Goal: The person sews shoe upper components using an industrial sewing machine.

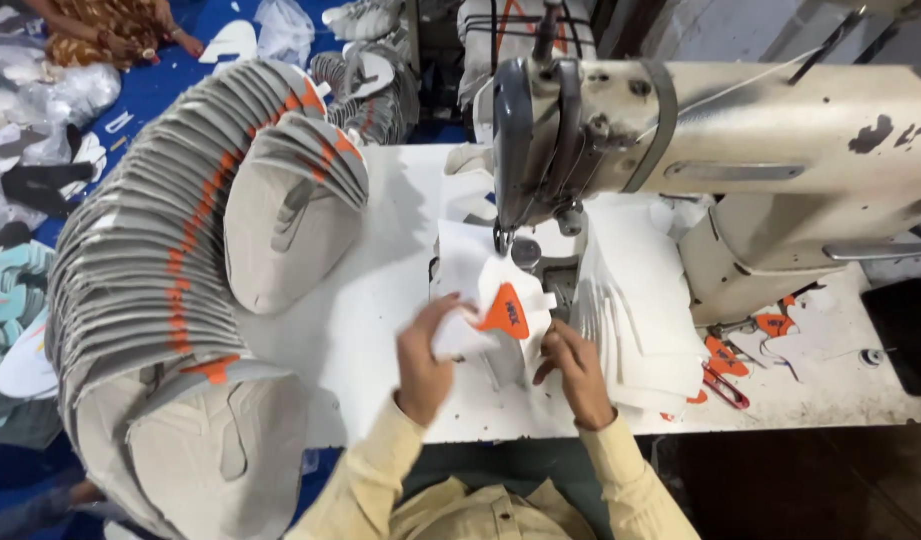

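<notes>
The white fabric piece with its orange patch lies on the white table just in front of the sewing machine's needle. The left hand pinches its near edge between thumb and fingers; the right hand rests closed-fingered on its right side, pressing it flat. To stitch cleanly, the piece probably wants to be held taut and flat, with the patch edge lined up under the needle and fingertips kept clear. The fabric looks thin and limp, the patch stiffer and triangular. A curved stack of grey pieces with orange marks arcs along the left; flat white pieces lie at the right.
</notes>
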